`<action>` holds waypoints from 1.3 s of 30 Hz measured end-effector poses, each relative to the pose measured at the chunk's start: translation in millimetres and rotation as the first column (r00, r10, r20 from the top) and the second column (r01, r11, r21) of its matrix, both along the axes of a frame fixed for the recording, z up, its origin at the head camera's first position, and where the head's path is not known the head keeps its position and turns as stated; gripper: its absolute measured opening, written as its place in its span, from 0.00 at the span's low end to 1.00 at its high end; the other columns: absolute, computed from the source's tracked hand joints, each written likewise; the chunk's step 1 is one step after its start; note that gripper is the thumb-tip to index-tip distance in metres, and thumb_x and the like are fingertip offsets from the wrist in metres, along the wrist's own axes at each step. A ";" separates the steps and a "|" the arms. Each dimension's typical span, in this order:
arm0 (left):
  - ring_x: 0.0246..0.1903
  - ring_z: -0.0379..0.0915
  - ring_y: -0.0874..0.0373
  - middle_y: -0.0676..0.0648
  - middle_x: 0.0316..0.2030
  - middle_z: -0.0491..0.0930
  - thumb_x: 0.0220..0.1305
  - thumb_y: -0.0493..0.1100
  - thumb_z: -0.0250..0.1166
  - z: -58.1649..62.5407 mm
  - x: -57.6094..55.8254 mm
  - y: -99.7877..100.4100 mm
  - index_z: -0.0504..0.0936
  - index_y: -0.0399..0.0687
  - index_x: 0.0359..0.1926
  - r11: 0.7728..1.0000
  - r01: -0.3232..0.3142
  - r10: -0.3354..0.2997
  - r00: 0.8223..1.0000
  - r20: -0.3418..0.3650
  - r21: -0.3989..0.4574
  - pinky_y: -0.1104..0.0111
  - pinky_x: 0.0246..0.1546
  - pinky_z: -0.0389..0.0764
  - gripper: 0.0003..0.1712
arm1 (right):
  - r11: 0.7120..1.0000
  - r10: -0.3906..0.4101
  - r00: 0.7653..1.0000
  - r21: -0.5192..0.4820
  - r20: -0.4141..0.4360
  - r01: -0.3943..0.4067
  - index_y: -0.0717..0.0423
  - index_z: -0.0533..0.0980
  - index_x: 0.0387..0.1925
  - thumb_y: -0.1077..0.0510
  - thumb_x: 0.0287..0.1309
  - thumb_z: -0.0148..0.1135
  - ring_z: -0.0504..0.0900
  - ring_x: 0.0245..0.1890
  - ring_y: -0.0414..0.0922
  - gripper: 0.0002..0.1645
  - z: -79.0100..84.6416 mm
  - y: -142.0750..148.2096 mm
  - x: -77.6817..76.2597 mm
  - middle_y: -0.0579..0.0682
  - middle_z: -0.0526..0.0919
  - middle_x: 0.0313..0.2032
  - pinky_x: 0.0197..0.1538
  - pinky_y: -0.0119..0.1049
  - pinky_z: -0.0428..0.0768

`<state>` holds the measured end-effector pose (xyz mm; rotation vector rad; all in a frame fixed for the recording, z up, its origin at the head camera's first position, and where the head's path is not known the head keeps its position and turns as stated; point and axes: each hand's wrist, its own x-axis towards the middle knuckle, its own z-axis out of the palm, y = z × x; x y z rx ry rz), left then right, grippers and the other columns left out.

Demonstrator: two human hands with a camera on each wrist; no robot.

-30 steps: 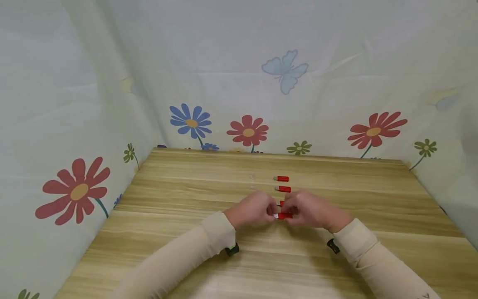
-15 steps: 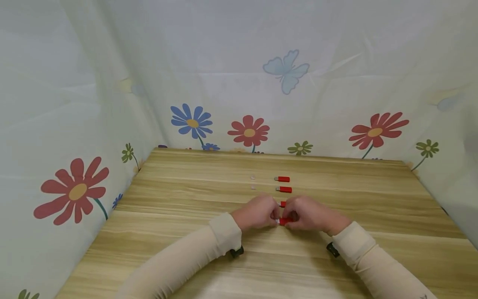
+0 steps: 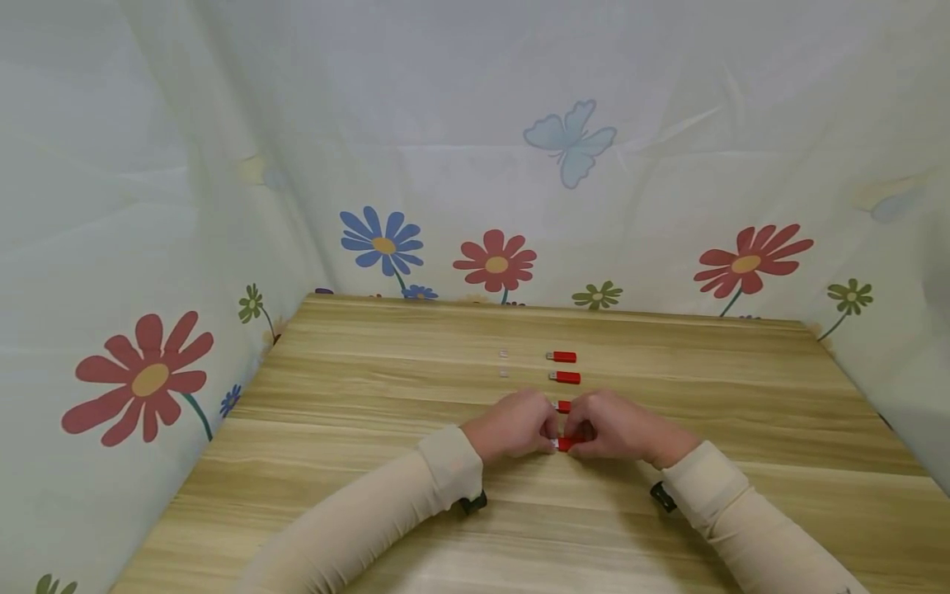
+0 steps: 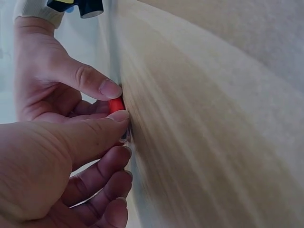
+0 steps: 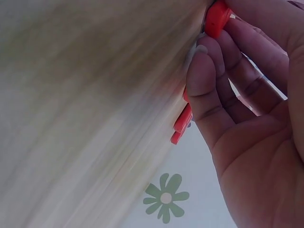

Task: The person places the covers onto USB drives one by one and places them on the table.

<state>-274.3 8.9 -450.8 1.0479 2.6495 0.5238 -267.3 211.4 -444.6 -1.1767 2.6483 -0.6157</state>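
Observation:
A red USB stick (image 3: 570, 444) lies low over the table between my two hands in the head view. My right hand (image 3: 622, 426) pinches its red body (image 5: 217, 20) between thumb and fingers. From the other side, my left hand (image 3: 514, 424) pinches the connector end with thumb and index finger; a bit of clear plastic (image 4: 125, 137) peeks out under that thumb. Just beyond the hands lies another red USB stick (image 3: 564, 407), partly hidden by the right hand's fingers. Farther back are a second stick (image 3: 567, 378) and a third stick (image 3: 564, 357), connectors pointing left.
Left of the far sticks, one tiny clear piece (image 3: 503, 353) and another clear piece (image 3: 504, 374) lie on the wooden table (image 3: 386, 355). A flower-printed curtain (image 3: 638, 198) stands along the table's back and sides.
Both hands have drawn the pinched USB stick a little toward the body, uncovering a gap to the stick behind it. In the last half second they have barely moved.

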 end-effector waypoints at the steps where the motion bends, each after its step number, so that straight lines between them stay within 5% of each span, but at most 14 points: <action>1: 0.26 0.74 0.68 0.61 0.26 0.82 0.61 0.44 0.76 0.2 0.1 0.0 0.90 0.53 0.30 1.000 0.000 0.000 1.000 -0.003 -0.004 0.77 0.30 0.74 0.04 | 1.000 0.000 1.000 0.001 0.001 0.000 0.49 0.86 0.30 0.62 0.53 0.76 0.77 0.28 0.34 0.06 0.0 -0.3 -0.2 0.39 0.83 0.28 0.33 0.26 0.78; 13: 0.29 0.73 0.67 0.59 0.29 0.82 0.56 0.47 0.79 -2.0 -7.8 -9.0 0.89 0.52 0.39 0.999 -0.037 0.038 0.999 -0.012 0.037 0.76 0.33 0.75 0.11 | 1.000 -0.013 1.000 -0.024 -0.022 0.012 0.51 0.86 0.30 0.61 0.54 0.74 0.77 0.28 0.34 0.03 5.6 0.7 -6.6 0.40 0.83 0.28 0.33 0.27 0.78; 24: 0.40 0.76 0.61 0.53 0.41 0.84 0.67 0.46 0.70 19.2 -35.5 -39.1 0.88 0.48 0.48 0.987 -0.160 0.161 0.986 -0.045 0.019 0.69 0.45 0.80 0.12 | 0.995 -0.088 0.984 0.023 -0.153 0.093 0.50 0.87 0.33 0.59 0.56 0.75 0.75 0.29 0.36 0.03 16.6 5.2 -28.1 0.41 0.83 0.30 0.34 0.29 0.78; 30: 0.40 0.77 0.58 0.50 0.44 0.86 0.66 0.43 0.70 19.5 -47.6 -51.2 0.88 0.45 0.48 0.979 -0.200 0.196 0.976 -0.091 -0.038 0.65 0.50 0.81 0.12 | 0.991 -0.103 0.981 0.067 -0.162 0.115 0.50 0.87 0.33 0.58 0.56 0.75 0.75 0.29 0.35 0.03 14.3 2.6 -33.1 0.40 0.82 0.31 0.36 0.30 0.78; 35: 0.31 0.72 0.60 0.51 0.31 0.83 0.63 0.39 0.69 12.0 -52.4 -55.1 0.89 0.44 0.35 0.988 -0.151 0.146 0.983 -0.108 -0.041 0.70 0.39 0.78 0.04 | 0.987 -0.098 0.985 0.112 -0.139 0.114 0.50 0.86 0.33 0.57 0.56 0.75 0.74 0.30 0.36 0.03 12.4 -2.5 -34.8 0.41 0.83 0.31 0.37 0.31 0.79; 39: 0.20 0.57 0.62 0.55 0.17 0.63 0.61 0.35 0.66 4.2 -53.7 -54.5 0.76 0.49 0.18 0.994 -0.103 0.097 0.987 -0.130 -0.039 0.72 0.24 0.61 0.16 | 0.988 -0.071 0.986 0.128 -0.152 0.091 0.50 0.85 0.31 0.58 0.56 0.74 0.74 0.29 0.36 0.03 10.6 -4.2 -36.9 0.40 0.82 0.29 0.37 0.31 0.78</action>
